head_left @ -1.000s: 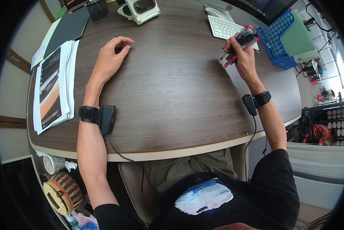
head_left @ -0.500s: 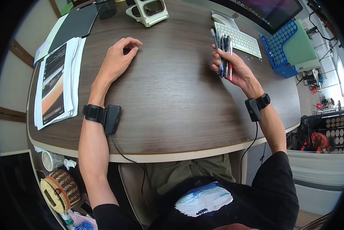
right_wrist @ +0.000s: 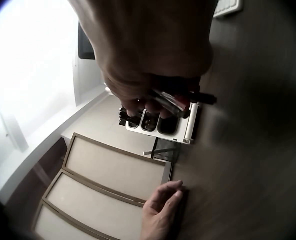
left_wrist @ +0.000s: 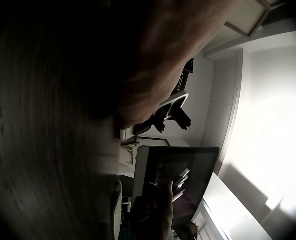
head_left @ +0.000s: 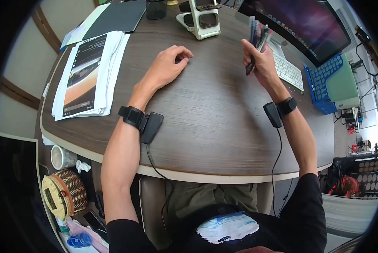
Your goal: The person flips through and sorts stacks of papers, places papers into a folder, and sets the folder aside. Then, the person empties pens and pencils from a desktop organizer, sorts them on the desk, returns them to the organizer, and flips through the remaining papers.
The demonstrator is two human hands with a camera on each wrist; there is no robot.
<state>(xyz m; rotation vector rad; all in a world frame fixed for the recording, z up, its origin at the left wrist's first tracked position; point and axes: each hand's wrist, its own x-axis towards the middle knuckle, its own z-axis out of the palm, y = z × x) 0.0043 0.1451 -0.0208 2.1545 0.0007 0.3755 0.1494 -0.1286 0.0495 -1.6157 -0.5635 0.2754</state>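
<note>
My right hand (head_left: 262, 65) holds a bundle of several pens (head_left: 259, 37) above the desk, left of the keyboard. Their upper ends overlap the monitor's lower edge, and a dark tip pokes out below the fingers. The right wrist view shows the pens (right_wrist: 170, 102) under that hand, in front of a white stand with openings. On the desk top, my left hand (head_left: 167, 66) rests with loosely curled fingers and holds nothing. The white stand (head_left: 205, 27) stands at the back, beyond both hands.
Stacked papers (head_left: 85, 80) lie at the left, with a dark folder (head_left: 117, 17) and black mesh cup (head_left: 156, 10) behind. At the right are a white keyboard (head_left: 291, 75), monitor (head_left: 302, 25) and blue perforated file holder (head_left: 321, 90). Cables run from both wrist cameras.
The head view has turned, bringing more of the monitor into sight. My right hand has carried the pens left, away from the keyboard, changing their tilt. The left hand stays resting on the desk.
</note>
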